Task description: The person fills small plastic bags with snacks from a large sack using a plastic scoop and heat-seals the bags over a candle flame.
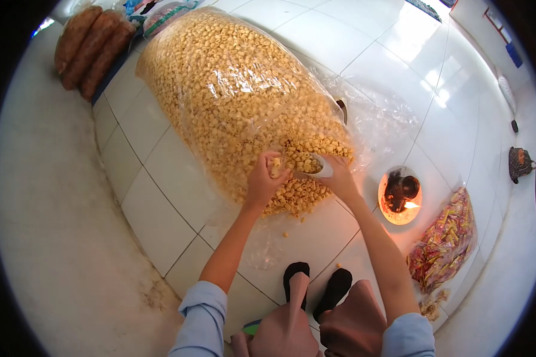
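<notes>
A huge clear plastic bag full of small round yellow puffed snacks lies on its side, its mouth facing me. Loose snacks spill out at that mouth. My right hand is closed around a white scoop that has some snacks in it. Just left of the scoop, my left hand is closed on what looks like a small clear plastic bag with a few snacks inside. The fingers partly hide the small bag, and the two hands are close together over the snacks.
On the tiled floor to the right, a plate carries a dark object with a burning flame. Beyond it lies a clear bag of small red and yellow packets. Bags of brownish goods stand at the upper left by the wall.
</notes>
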`<action>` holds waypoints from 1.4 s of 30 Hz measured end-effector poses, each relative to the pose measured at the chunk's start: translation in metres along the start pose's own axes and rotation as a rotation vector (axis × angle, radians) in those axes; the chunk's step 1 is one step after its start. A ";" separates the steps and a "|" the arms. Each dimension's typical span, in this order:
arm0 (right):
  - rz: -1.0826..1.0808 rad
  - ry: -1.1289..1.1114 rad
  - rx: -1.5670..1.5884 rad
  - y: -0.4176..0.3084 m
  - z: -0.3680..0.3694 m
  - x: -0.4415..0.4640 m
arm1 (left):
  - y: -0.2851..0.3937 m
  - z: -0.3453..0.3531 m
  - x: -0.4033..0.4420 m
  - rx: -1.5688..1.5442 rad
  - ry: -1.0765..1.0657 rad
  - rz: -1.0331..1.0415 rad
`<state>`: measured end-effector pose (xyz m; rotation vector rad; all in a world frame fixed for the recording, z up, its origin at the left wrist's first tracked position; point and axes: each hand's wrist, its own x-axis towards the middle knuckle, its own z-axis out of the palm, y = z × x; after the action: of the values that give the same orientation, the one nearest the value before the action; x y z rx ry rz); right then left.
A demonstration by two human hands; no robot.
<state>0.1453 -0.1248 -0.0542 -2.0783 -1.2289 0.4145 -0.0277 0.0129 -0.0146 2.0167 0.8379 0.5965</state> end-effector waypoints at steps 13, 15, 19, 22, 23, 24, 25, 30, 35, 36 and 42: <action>-0.260 -0.019 -0.245 -0.103 -0.148 0.028 | 0.015 0.027 0.017 0.169 0.017 0.154; -0.274 -0.039 -0.272 -0.113 -0.150 0.028 | 0.014 0.030 0.018 0.181 0.043 0.192; -0.310 -0.051 -0.414 -0.119 -0.147 0.028 | 0.011 0.032 0.020 0.217 0.094 0.248; -0.330 -0.032 -0.477 -0.120 -0.146 0.028 | 0.010 0.030 0.021 0.241 0.065 0.220; -0.323 -0.033 -0.490 -0.121 -0.146 0.028 | 0.011 0.029 0.021 0.248 0.034 0.192; -0.323 -0.034 -0.490 -0.122 -0.146 0.027 | 0.011 0.029 0.021 0.247 0.033 0.192; -0.325 -0.030 -0.508 -0.124 -0.148 0.027 | 0.011 0.029 0.021 0.256 0.044 0.185; -0.365 -0.015 -0.544 -0.131 -0.151 0.027 | 0.010 0.031 0.022 0.251 0.080 0.177; -0.342 0.005 -0.554 -0.132 -0.150 0.028 | 0.012 0.030 0.023 0.229 0.075 0.170; -0.341 0.004 -0.554 -0.131 -0.151 0.028 | 0.012 0.029 0.022 0.229 0.074 0.169; -0.189 0.040 -0.347 -0.095 -0.144 0.026 | 0.016 0.022 0.019 0.059 0.049 0.012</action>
<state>0.1792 -0.1280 0.1167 -2.2129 -1.5449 0.0752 0.0049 0.0088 -0.0106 2.0693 0.8825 0.6369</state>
